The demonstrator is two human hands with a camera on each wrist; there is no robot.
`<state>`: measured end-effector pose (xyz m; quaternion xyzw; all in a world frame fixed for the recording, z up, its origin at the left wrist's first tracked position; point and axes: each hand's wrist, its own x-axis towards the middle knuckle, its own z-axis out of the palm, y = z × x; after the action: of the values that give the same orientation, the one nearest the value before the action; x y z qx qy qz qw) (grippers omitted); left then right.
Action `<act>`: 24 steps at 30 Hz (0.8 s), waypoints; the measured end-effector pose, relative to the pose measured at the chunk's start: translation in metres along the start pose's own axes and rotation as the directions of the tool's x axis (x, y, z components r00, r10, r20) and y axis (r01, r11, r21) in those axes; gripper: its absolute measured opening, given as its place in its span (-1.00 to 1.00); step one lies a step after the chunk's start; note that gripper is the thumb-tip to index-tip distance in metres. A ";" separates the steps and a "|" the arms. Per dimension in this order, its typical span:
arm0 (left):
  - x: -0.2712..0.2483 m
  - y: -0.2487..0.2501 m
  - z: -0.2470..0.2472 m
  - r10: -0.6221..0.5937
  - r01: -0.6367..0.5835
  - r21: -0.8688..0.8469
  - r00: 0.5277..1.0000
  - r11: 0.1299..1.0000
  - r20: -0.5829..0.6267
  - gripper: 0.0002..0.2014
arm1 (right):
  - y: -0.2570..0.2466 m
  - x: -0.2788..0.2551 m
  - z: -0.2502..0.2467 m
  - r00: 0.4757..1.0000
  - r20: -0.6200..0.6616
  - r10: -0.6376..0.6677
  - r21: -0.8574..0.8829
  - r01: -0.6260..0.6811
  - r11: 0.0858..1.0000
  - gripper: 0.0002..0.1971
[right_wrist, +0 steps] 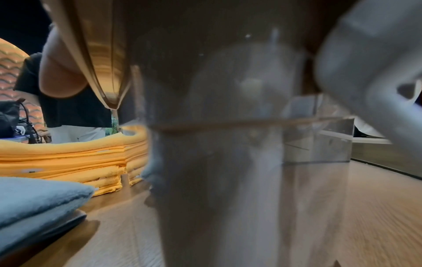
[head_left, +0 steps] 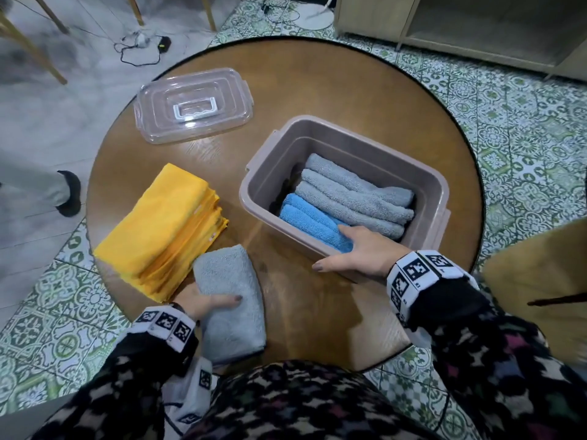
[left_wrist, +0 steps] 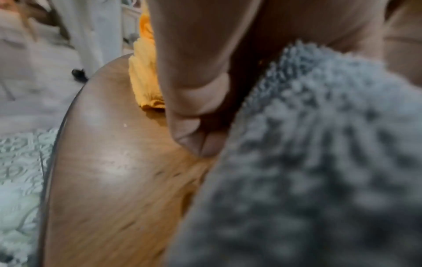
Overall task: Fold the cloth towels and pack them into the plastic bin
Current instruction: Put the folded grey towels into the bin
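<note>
1. While the right hand (head_left: pixel 355 252) grips its near wall, the plastic bin (head_left: pixel 425 185) holds three grey towels (head_left: pixel 355 198) and a blue towel (head_left: pixel 313 222).
2. Folded thick, the grey towel (head_left: pixel 230 300) lies on the table (head_left: pixel 317 90), gripped by the left hand (head_left: pixel 206 304) beside yellow cloths (head_left: pixel 165 227).

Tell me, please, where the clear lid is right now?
In the head view the clear lid lies flat on the table's far left, beyond the yellow towels, left of the bin.

Left hand (head_left: pixel 203 304) grips grey towel (head_left: pixel 230 300); right hand (head_left: pixel 355 252) on bin (head_left: pixel 270 160).

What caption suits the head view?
Left hand grips a folded grey towel; right hand steadies the bin.
</note>
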<state>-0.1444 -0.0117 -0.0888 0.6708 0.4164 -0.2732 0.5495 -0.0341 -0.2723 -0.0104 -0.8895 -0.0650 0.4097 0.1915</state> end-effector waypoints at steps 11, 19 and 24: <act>-0.051 0.078 -0.034 0.420 -0.349 -0.286 0.875 0.892 0.240 -0.30 | 0.001 -0.001 0.000 1.000 -0.013 -0.016 0.009 0.016 1.000 0.07; -0.084 0.210 0.002 0.602 -0.627 -0.010 0.743 0.779 0.293 -0.61 | 0.001 -0.002 -0.001 0.999 -0.024 -0.028 -0.035 0.027 0.999 -0.05; -0.032 0.250 0.051 0.615 -0.443 0.791 0.781 0.421 0.110 -0.32 | 0.003 -0.002 -0.001 1.000 -0.007 -0.028 -0.043 0.028 0.999 0.03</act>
<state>0.0586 -0.0816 0.0523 0.9593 0.0718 -0.1704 0.2133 -0.0349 -0.2761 -0.0097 -0.8940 -0.0853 0.4020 0.1785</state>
